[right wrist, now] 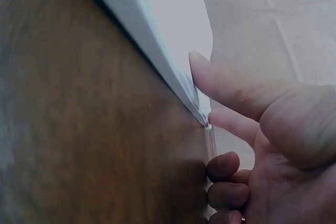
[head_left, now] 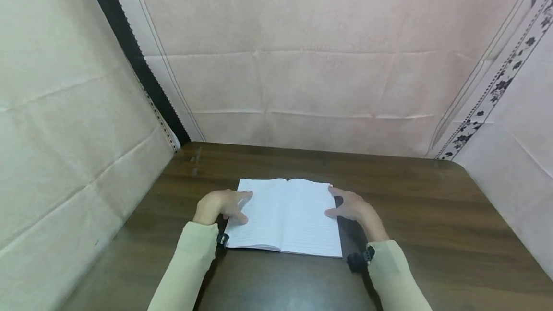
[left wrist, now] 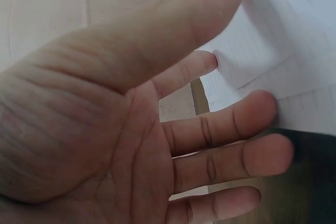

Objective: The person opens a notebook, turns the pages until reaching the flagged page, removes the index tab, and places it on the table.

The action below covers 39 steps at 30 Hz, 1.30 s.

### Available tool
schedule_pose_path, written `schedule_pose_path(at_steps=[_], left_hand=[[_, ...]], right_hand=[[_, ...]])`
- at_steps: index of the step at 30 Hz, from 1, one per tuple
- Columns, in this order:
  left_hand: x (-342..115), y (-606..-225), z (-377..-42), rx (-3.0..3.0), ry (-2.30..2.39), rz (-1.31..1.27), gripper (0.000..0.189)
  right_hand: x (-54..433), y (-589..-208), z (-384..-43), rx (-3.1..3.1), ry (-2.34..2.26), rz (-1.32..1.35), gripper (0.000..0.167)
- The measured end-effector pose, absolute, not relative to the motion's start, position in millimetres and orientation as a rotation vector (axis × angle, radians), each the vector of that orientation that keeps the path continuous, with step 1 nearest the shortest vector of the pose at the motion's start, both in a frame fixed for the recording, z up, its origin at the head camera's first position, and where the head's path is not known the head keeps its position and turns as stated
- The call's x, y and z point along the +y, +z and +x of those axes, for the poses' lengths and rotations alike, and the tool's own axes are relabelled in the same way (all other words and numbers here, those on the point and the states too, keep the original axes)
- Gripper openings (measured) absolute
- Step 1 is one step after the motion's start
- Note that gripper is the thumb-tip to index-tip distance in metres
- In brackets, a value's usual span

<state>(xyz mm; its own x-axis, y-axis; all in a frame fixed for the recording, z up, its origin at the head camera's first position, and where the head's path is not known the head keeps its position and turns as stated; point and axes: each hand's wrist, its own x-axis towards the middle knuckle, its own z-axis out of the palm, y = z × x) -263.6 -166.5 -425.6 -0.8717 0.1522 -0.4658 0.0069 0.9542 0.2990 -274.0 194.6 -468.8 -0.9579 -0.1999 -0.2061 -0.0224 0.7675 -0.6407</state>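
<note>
Head view, lower centre: a bare left hand (head_left: 220, 204) and right hand (head_left: 353, 206), thumbs spread wide, touch an open white lined-paper notebook (head_left: 289, 220).

There were two hands (head_left: 219, 205) (head_left: 353, 206), one notebook (head_left: 282, 229), two facing pages (head_left: 265, 210) (head_left: 307, 220), two sleeves (head_left: 186, 265) (head_left: 395, 272), one table (head_left: 432, 215).

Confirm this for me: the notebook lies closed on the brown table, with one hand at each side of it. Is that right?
Not quite: the notebook is open, not closed, as the head view shows. It does lie on the brown table, with the left hand at one side and the right hand at the other.
</note>
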Motion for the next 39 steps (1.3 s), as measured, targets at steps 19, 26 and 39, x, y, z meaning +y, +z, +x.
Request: schedule_pose_path(at_steps=[19,26,39], left_hand=[[-166,-429,-259,2.599,0.436,0.133,0.086],[-168,-432,-259,2.595,0.448,0.140,0.084],[-169,-426,-258,2.596,0.478,0.178,0.077]], right_hand=[[167,-466,-268,2.862,-0.816,-0.193,0.049],[165,-466,-268,2.771,-1.008,-0.077,0.059],[179,-443,-270,2.438,-1.501,-0.022,0.063]])
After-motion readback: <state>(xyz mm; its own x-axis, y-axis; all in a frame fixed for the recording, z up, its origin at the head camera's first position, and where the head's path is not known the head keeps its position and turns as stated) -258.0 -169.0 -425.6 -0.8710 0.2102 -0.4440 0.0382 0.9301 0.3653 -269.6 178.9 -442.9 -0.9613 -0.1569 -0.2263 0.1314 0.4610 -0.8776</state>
